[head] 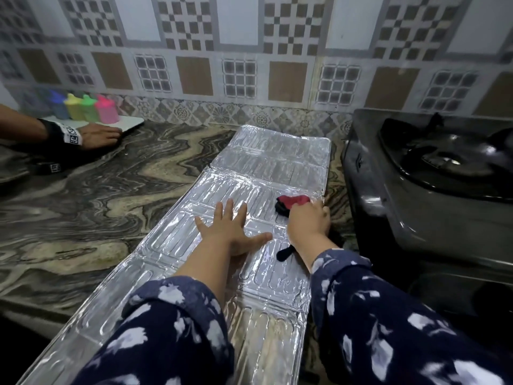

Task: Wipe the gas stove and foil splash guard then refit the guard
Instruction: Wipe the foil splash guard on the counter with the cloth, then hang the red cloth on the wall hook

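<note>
A: Where is the guard [249,179]?

B: Flat on the marbled surface [111,195], unfolded, running from the bottom left of the frame up to the centre. Its silver panels show pressed ribs and fold lines.

A: And the left hand [230,232]?

B: Palm down on the guard at mid-frame, forearm reaching in from the bottom. Its fingers [229,209] are spread wide and point toward the top of the frame, the thumb stuck out to the right.

A: The right hand [308,220]?

B: Just right of the left one, near the guard's right edge. Wrist bent, knuckles up, fingers curled down onto a red and black cloth [291,202] and gripping it against the foil. A dark tail of the cloth pokes out below the wrist.

A: Sleeves?

B: Dark blue with white blotches, pushed up both forearms.

A: The stove [416,190]?

B: At the right of the frame, black and glossy, standing just beside the guard's right edge.

A: Anything else?

B: Upper left, another person's hand [100,136] with a black wrist strap rests on the surface, touching a white tray [130,125] of coloured bottles [83,107]. Patterned tiles [249,65] fill the top.
</note>
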Available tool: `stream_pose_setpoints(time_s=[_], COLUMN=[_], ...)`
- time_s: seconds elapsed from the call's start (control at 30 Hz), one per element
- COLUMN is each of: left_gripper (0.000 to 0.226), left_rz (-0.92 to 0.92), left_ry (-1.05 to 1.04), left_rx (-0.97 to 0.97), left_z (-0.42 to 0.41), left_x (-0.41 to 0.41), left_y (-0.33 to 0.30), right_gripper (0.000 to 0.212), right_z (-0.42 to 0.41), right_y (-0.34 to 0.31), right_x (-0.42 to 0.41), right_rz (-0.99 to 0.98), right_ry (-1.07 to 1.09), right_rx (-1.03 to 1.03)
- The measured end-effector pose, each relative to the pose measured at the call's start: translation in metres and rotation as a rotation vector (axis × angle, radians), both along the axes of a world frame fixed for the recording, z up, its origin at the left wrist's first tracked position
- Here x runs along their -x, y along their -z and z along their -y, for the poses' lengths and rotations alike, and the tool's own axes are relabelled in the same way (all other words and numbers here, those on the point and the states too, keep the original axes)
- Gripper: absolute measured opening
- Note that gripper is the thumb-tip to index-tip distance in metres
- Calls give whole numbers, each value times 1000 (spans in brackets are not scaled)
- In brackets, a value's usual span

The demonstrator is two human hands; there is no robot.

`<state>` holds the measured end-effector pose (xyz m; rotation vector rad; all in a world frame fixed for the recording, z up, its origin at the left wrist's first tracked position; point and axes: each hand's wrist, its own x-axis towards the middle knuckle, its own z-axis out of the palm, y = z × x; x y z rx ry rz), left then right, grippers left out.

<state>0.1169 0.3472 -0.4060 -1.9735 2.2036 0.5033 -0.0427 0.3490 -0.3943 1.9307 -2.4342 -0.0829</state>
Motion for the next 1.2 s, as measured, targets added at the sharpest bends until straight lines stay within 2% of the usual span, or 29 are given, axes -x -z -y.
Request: stream_pose_setpoints(time_s=[0.07, 0.13, 0.23, 0.3, 0.37, 0.43, 0.57, 0.77, 0.83, 0.9, 0.93, 1.03, 1.1, 1.2], left_gripper=[112, 107, 87, 74, 64, 55, 45, 26, 20, 17, 17, 21, 27, 32], left_rz=[-10, -46, -116, -309, -657, -912, -1123, -1246, -1265, -1273, -1275, -1251, -1179, -1039], left_ry=[-4, -16, -9, -10, -32, -63, -68, -130, -131, -112, -91, -32, -1, -14], left_rx=[-5, -11, 59, 121, 121, 119, 206, 354, 385, 403, 408, 441, 528, 672], left_z=[0, -1, 0, 2, 0, -5, -16, -27, -28, -29, -31, -32, -30, -24], left_x=[-1, -1, 3, 8, 15, 22, 30, 32, 34, 37, 39, 40, 40, 43], left_y=[-2, -7, -20, -33, -50, -70, -100, -146, -161, -175, -183, -206, -220, -241], right_gripper=[38, 32, 18, 15, 19, 27, 29, 21, 26, 16, 8, 24, 29, 25], right_z=[-5, -5, -1, -4, -10, -15, -28, -48, -55, -62, -62, -52, -44, -37], right_y=[-6, -19, -42, -57, -70, -82, -110, -155, -172, -186, -191, -202, -213, -233], right_x=[-4, -4, 3, 9, 13, 14, 12, 21, 26, 28, 29, 39, 50, 67], right_rz=[152, 487, 1003, 1261, 1461, 1643, 1908, 1866, 1856, 1689, 1595, 1387, 1279, 1188], right_ry=[-33, 5, 84, 93, 69, 26, -49, 36, -46, -149, -173, -94, -81, -155], right_rx=[-3, 7, 92, 95, 57, 26, 24, 18, -8, 11, 48, 261, 403, 500])
